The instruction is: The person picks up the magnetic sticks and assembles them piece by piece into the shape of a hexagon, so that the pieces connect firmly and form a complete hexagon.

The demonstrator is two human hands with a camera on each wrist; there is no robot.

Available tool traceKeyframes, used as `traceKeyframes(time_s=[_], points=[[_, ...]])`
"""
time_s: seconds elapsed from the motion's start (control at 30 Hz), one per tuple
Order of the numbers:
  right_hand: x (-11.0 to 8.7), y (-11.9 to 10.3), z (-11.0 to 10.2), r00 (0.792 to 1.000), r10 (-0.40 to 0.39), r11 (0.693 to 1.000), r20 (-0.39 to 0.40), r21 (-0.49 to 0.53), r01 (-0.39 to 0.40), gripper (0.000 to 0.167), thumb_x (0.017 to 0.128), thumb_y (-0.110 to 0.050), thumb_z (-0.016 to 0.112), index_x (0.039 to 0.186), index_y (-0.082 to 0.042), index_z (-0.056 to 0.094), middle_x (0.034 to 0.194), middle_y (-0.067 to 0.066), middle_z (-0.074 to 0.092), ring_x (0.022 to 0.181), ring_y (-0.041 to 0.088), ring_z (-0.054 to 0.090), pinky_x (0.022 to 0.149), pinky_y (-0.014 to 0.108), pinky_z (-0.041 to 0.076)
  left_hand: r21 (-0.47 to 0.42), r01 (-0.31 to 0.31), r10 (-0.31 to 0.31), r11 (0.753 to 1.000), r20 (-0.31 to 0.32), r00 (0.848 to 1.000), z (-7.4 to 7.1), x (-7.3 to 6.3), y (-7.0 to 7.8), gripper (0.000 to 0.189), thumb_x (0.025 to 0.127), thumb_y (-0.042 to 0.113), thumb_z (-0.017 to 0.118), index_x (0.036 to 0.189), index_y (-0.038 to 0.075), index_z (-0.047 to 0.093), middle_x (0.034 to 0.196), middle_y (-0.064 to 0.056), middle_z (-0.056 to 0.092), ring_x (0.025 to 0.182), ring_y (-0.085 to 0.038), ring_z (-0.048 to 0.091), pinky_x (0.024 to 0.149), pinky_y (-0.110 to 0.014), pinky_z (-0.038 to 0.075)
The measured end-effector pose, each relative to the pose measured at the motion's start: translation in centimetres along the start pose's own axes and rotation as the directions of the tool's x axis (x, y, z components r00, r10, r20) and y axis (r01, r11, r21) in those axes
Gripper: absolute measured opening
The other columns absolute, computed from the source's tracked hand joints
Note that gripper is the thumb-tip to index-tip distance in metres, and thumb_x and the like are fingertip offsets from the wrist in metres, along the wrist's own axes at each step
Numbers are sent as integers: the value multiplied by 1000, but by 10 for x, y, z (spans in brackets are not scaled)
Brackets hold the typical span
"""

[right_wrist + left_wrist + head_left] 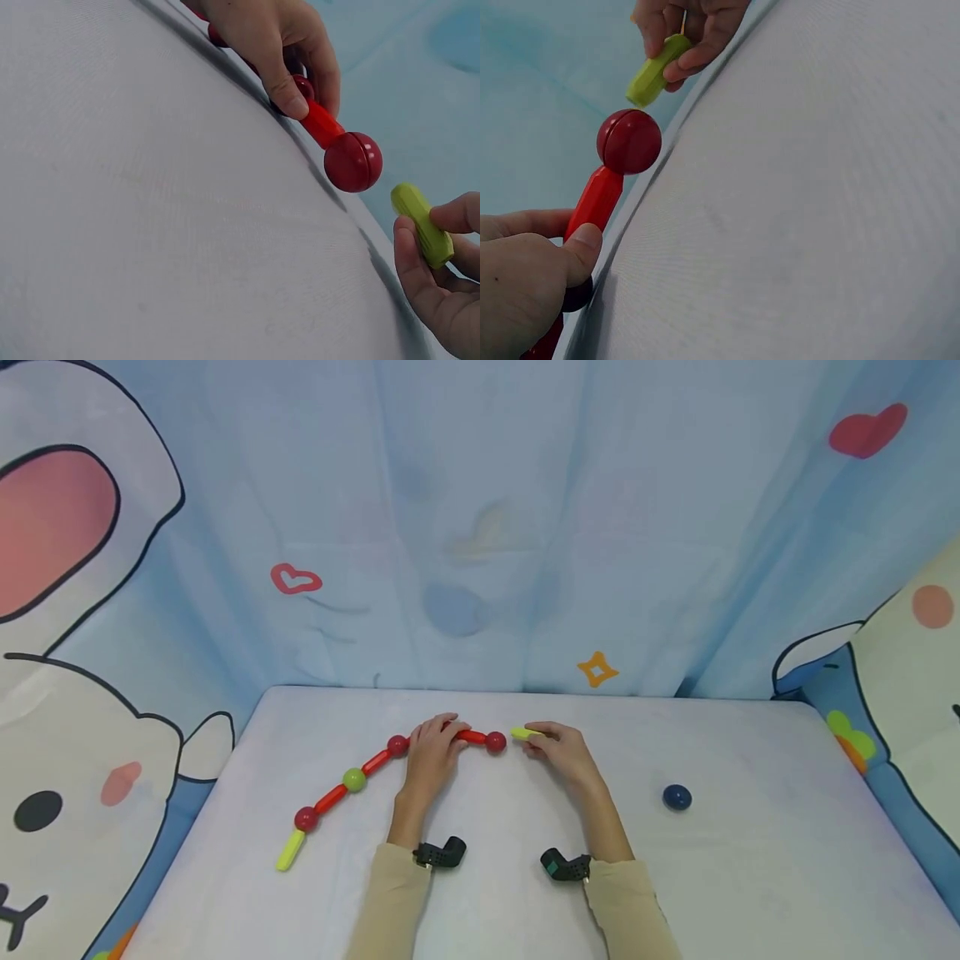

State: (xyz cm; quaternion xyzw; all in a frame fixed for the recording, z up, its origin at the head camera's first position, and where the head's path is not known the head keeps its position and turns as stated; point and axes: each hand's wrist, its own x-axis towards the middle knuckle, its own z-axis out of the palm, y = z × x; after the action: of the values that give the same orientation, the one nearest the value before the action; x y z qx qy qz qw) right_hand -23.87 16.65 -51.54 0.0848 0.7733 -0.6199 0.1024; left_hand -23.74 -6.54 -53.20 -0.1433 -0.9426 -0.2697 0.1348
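A chain of toy rods and balls runs across the white table. My left hand (431, 752) lies over its upper part, thumb and fingers gripping a red rod (596, 199). A dark red ball (496, 742) sits on that rod's right end. My right hand (564, 752) pinches a yellow-green rod (422, 225) between thumb and fingers, its tip a small gap from the ball. Left of my hands, the chain has a red ball (398, 745), a green ball (354, 779) and another red ball (306, 818), joined by red rods (331, 799). My left hand hides part of it.
A yellow-green rod (290, 851) forms the chain's lower left end. One dark blue ball (677, 797) lies on the table (750, 877) to the right of my right hand. Behind the table's far edge hangs a blue printed curtain (480, 635).
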Motion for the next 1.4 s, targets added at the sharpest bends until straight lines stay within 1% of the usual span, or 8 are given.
traceKeyframes(time_s=[0.27,0.43,0.53,0.63,0.73,0.97,1.2,1.4], points=[[-2,3,-1,997,35,999,-69,6,-34,35,93,-18,64,125,-2,62,126,16,59,91,10,66,82,19,56,19,42,-42,999,15,999,-1,1,2,30,91,21,67,122,22,65,136,-4,57,129,-25,50,111,-49,35],[-2,4,1,996,41,999,-83,20,-39,34,91,-17,66,123,-5,62,133,12,55,103,14,61,83,17,53,12,83,-83,996,-17,996,-1,-1,2,32,90,22,68,122,21,65,135,-5,57,127,-26,51,110,-51,36],[-3,4,4,995,43,998,-87,38,-40,32,91,-15,66,122,-6,63,135,11,54,110,19,58,87,20,53,2,108,-108,994,-33,994,-3,-1,2,33,90,21,69,123,20,65,135,-5,57,127,-26,51,110,-52,36],[-2,5,7,994,42,999,-99,17,-41,31,91,-17,66,121,-8,63,134,9,54,114,21,54,91,24,52,0,117,-117,993,-27,993,-4,-1,2,33,90,21,68,123,20,65,135,-5,57,127,-26,51,111,-51,36],[-3,6,10,994,26,999,-108,-25,-29,31,90,-19,67,119,-10,64,132,9,56,113,23,53,90,27,50,4,117,-117,993,-21,993,-3,-1,2,33,90,21,68,123,21,65,136,-5,57,127,-26,51,111,-51,36],[-6,4,17,996,-33,995,-84,-92,26,30,86,-20,70,113,-8,63,122,11,61,100,22,58,81,23,49,9,113,-113,994,-30,993,0,0,2,33,90,21,68,123,20,65,136,-5,57,128,-27,50,110,-51,36],[-7,3,22,992,-107,980,-61,-173,95,27,87,-19,70,110,-5,64,115,13,64,100,23,63,82,26,50,22,81,-79,996,-56,995,1,1,2,27,91,20,67,118,19,66,133,-5,59,125,-26,51,108,-49,37],[-11,2,25,991,-125,972,-54,-208,111,27,88,-19,69,110,-5,64,113,14,64,97,23,61,82,26,50,20,85,-85,996,-41,996,1,1,3,28,91,18,67,119,18,66,135,-5,58,127,-26,49,108,-50,36]])
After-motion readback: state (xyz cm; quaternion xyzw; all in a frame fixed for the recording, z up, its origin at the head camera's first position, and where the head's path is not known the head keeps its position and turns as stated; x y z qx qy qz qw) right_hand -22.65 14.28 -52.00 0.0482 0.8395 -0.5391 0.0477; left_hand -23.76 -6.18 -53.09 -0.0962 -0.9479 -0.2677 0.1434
